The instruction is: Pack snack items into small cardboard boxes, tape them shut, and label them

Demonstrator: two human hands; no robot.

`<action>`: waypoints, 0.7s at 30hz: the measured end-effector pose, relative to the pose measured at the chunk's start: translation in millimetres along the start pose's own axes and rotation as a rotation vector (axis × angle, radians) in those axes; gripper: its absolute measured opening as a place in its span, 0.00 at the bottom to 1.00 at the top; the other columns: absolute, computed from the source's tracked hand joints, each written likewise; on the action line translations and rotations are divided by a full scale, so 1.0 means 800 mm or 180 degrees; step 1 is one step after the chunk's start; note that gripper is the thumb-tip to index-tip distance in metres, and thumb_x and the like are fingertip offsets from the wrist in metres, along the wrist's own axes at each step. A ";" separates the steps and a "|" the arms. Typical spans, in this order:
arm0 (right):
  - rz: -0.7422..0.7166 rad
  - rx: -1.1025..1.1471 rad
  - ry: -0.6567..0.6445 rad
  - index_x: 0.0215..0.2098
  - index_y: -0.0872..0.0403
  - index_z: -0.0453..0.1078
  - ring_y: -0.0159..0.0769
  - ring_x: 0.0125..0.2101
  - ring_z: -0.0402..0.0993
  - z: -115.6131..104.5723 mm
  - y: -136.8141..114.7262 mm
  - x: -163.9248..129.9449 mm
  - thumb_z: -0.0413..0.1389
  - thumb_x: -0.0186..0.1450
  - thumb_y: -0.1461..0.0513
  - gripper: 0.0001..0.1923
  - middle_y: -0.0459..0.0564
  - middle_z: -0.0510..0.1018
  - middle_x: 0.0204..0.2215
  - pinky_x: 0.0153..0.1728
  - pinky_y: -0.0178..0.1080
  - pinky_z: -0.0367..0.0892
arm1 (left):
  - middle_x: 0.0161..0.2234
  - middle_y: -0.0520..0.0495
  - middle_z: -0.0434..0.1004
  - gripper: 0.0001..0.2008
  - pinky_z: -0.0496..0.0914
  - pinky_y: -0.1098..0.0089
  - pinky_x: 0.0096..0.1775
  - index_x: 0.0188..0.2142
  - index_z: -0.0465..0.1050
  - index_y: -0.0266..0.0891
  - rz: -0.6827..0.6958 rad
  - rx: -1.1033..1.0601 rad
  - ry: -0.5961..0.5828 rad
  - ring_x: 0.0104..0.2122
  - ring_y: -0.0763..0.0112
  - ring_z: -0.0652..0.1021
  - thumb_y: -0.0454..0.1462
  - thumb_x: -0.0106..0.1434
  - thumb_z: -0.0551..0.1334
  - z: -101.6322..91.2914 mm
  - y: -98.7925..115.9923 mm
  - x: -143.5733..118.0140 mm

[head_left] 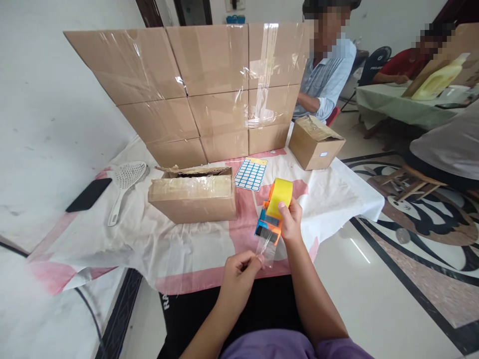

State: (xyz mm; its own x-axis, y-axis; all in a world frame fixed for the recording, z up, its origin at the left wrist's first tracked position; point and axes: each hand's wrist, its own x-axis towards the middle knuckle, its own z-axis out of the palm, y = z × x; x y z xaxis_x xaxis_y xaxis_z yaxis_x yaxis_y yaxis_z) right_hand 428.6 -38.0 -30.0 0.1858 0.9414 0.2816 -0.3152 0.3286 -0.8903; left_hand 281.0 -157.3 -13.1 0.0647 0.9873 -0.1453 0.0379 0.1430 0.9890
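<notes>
My right hand (290, 222) grips an orange and blue tape dispenser (268, 224) with a yellow roll (279, 195), held just above the near edge of the cloth-covered table (149, 244). My left hand (239, 271) pinches the free end of the clear tape strip (265, 247) coming off the dispenser. A low cardboard box (192, 197), wrapped in clear tape, lies on the cloth to the left of the dispenser. A sheet of blue labels (251, 174) lies behind it.
A wall of stacked taped cartons (202, 89) stands at the back. A small box (315, 143) sits at the right corner. A white slotted scoop (125, 182) and a black phone (89, 194) lie at the left. Two other people sit beyond, one at a green-covered table (396, 104).
</notes>
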 end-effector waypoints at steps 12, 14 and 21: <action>-0.0247 -0.0521 -0.0024 0.37 0.52 0.73 0.37 0.25 0.74 -0.015 0.013 -0.001 0.63 0.62 0.48 0.17 0.46 0.79 0.27 0.28 0.39 0.72 | 0.19 0.54 0.55 0.21 0.54 0.70 0.28 0.19 0.66 0.38 0.0051 0.0144 -0.0004 0.23 0.74 0.58 0.49 0.62 0.60 -0.011 -0.006 -0.007; -0.0213 -0.0407 0.0058 0.37 0.52 0.73 0.38 0.25 0.75 -0.011 0.010 -0.001 0.63 0.62 0.48 0.17 0.47 0.79 0.28 0.29 0.40 0.72 | 0.19 0.54 0.56 0.22 0.54 0.70 0.28 0.19 0.66 0.38 0.0033 0.0146 -0.0026 0.23 0.74 0.59 0.50 0.62 0.60 -0.011 -0.008 -0.008; -0.0029 0.0070 0.0074 0.40 0.52 0.72 0.38 0.28 0.76 0.002 0.006 -0.005 0.63 0.62 0.50 0.16 0.47 0.79 0.30 0.31 0.40 0.73 | 0.19 0.55 0.54 0.21 0.53 0.71 0.28 0.21 0.68 0.37 0.0109 0.0030 -0.0016 0.23 0.75 0.56 0.49 0.63 0.61 -0.019 -0.027 0.000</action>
State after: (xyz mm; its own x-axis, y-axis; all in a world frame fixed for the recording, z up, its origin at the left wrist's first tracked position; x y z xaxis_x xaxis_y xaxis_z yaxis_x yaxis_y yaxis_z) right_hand 425.0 -40.3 -35.0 0.2104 0.9363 0.2811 -0.3338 0.3391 -0.8796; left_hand 265.2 -159.0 -33.7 0.0711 0.9912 -0.1115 0.0451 0.1085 0.9931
